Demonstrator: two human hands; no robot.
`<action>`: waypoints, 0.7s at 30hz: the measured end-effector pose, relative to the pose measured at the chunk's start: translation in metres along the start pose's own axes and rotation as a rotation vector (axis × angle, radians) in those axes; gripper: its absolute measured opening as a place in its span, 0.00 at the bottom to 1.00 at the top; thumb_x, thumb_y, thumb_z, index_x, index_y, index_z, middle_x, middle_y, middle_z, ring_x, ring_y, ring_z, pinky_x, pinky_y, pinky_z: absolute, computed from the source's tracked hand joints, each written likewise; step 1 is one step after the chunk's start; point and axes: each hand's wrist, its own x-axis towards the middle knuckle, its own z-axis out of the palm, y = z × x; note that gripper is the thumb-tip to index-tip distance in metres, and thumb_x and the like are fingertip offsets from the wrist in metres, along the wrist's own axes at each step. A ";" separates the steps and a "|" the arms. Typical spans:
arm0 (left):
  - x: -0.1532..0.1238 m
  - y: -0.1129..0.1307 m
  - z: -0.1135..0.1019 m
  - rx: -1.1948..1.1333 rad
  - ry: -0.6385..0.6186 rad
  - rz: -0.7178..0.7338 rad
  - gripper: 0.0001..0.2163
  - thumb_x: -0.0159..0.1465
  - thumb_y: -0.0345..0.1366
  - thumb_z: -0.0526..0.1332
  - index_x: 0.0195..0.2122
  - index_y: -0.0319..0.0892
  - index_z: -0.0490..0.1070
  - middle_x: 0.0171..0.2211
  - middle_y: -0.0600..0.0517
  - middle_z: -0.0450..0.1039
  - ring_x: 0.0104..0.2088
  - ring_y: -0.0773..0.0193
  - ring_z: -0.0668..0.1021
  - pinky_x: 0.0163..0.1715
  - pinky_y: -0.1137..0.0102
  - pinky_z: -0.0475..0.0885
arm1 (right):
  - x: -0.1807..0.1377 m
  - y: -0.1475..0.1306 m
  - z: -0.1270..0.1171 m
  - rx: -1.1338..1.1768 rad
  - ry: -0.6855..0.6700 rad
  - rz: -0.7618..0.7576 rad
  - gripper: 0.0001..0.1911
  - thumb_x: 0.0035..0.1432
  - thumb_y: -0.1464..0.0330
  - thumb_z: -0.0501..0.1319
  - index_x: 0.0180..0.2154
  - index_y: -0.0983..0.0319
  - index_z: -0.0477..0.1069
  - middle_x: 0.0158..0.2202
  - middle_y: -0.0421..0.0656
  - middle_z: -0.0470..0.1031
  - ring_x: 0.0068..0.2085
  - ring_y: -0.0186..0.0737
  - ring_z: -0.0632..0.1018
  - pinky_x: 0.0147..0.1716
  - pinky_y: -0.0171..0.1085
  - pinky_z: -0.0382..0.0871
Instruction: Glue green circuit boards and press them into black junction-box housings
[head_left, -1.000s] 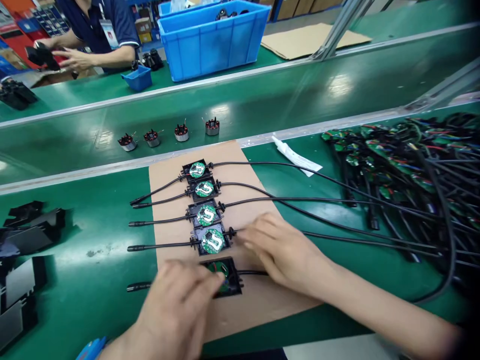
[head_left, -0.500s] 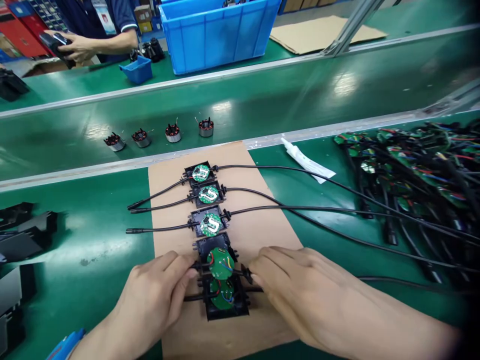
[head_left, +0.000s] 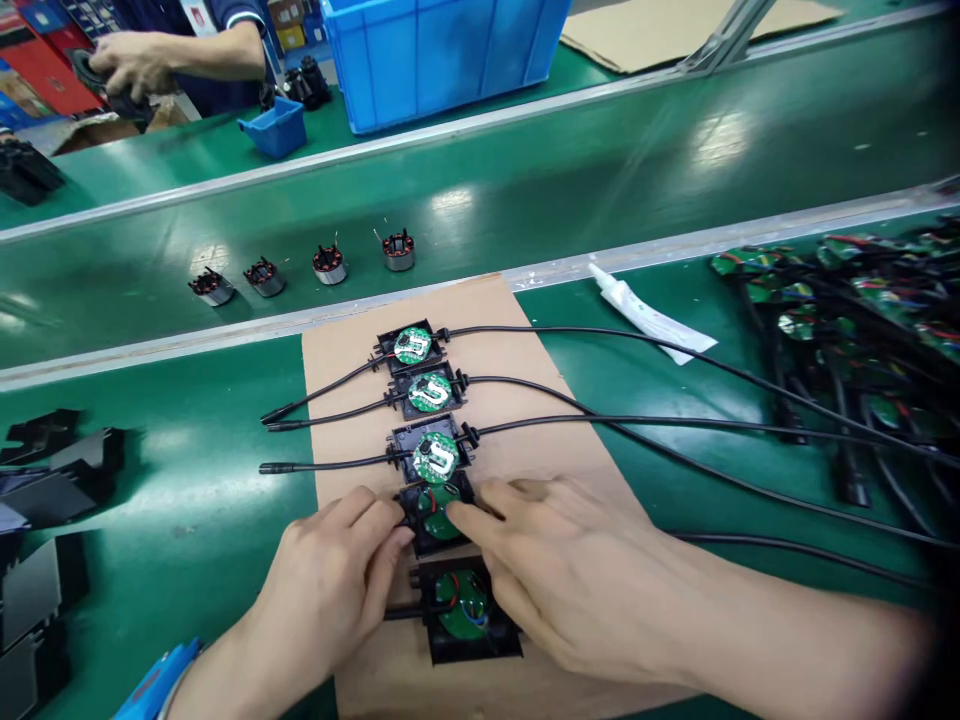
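Observation:
Five small black plastic housings with round green circuit boards lie in a column; the fourth housing (head_left: 421,542) is between my hands. My left hand (head_left: 337,560) is closed, thumb and fingers pinched at that housing's left edge, where the black cable goes in; the pinched part is mostly hidden. My right hand (head_left: 570,560) reaches over from the right with its index finger stretched onto the fourth circuit board (head_left: 436,508), the lower digit apart from it. Just below, the fifth housing (head_left: 474,650) holds a board with red and blue wires, its right side partly covered by my right hand.
Three housings with cables (head_left: 435,457) lie above on brown cardboard (head_left: 352,340). A white tube (head_left: 652,318) and a pile of wired boards (head_left: 877,300) are at right. Black plastic parts (head_left: 56,480) lie left. Several motor stators (head_left: 328,264) stand behind. A person's hand (head_left: 135,62) works across the bench.
The fourth housing has moved up, away from the fifth and against the third. My right hand has shifted from the right-hand cable grommet onto the board. The view has shifted slightly.

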 end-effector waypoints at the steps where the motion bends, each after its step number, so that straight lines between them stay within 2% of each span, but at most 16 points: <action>1: 0.001 0.000 -0.001 -0.038 -0.006 -0.012 0.08 0.69 0.32 0.51 0.39 0.43 0.70 0.30 0.53 0.71 0.27 0.63 0.76 0.23 0.71 0.70 | 0.002 0.000 0.002 -0.009 0.002 -0.006 0.13 0.56 0.70 0.55 0.44 0.62 0.70 0.33 0.46 0.74 0.29 0.43 0.75 0.25 0.37 0.55; 4: 0.005 0.000 -0.004 -0.156 -0.018 -0.028 0.07 0.67 0.30 0.54 0.35 0.43 0.70 0.29 0.53 0.70 0.27 0.65 0.75 0.24 0.72 0.70 | 0.006 -0.003 0.007 -0.030 0.012 -0.018 0.14 0.55 0.71 0.56 0.44 0.64 0.73 0.31 0.46 0.75 0.28 0.43 0.75 0.24 0.37 0.54; 7: 0.002 0.000 -0.001 -0.125 0.087 0.010 0.08 0.66 0.27 0.55 0.30 0.41 0.70 0.25 0.53 0.66 0.25 0.66 0.71 0.22 0.73 0.67 | 0.009 -0.006 0.012 -0.052 0.022 -0.026 0.14 0.54 0.73 0.58 0.43 0.66 0.74 0.30 0.46 0.75 0.27 0.42 0.74 0.22 0.37 0.54; 9: -0.003 -0.002 0.004 -0.011 0.168 0.094 0.08 0.66 0.25 0.55 0.32 0.41 0.70 0.25 0.52 0.66 0.25 0.65 0.69 0.23 0.71 0.66 | 0.010 -0.008 0.015 -0.065 0.033 -0.034 0.14 0.53 0.73 0.58 0.42 0.67 0.75 0.31 0.47 0.76 0.26 0.42 0.74 0.22 0.38 0.55; 13: -0.014 -0.010 0.014 0.112 0.188 0.260 0.08 0.66 0.22 0.54 0.40 0.36 0.70 0.30 0.49 0.71 0.29 0.64 0.70 0.28 0.69 0.69 | 0.009 -0.009 0.020 -0.071 0.067 -0.057 0.14 0.50 0.75 0.60 0.41 0.68 0.75 0.33 0.49 0.77 0.26 0.39 0.74 0.22 0.37 0.56; 16: -0.014 -0.013 0.017 0.143 0.203 0.278 0.09 0.66 0.21 0.53 0.42 0.36 0.70 0.31 0.48 0.72 0.30 0.64 0.71 0.29 0.70 0.71 | 0.009 -0.009 0.023 -0.076 0.108 -0.081 0.13 0.50 0.77 0.59 0.39 0.68 0.74 0.32 0.48 0.77 0.25 0.39 0.74 0.22 0.37 0.56; 21: -0.010 -0.011 0.017 0.261 0.230 0.327 0.09 0.67 0.22 0.52 0.38 0.36 0.70 0.29 0.49 0.73 0.29 0.63 0.73 0.28 0.69 0.72 | 0.009 -0.009 0.025 -0.074 0.143 -0.083 0.11 0.50 0.77 0.58 0.37 0.68 0.74 0.30 0.48 0.76 0.24 0.39 0.73 0.21 0.37 0.54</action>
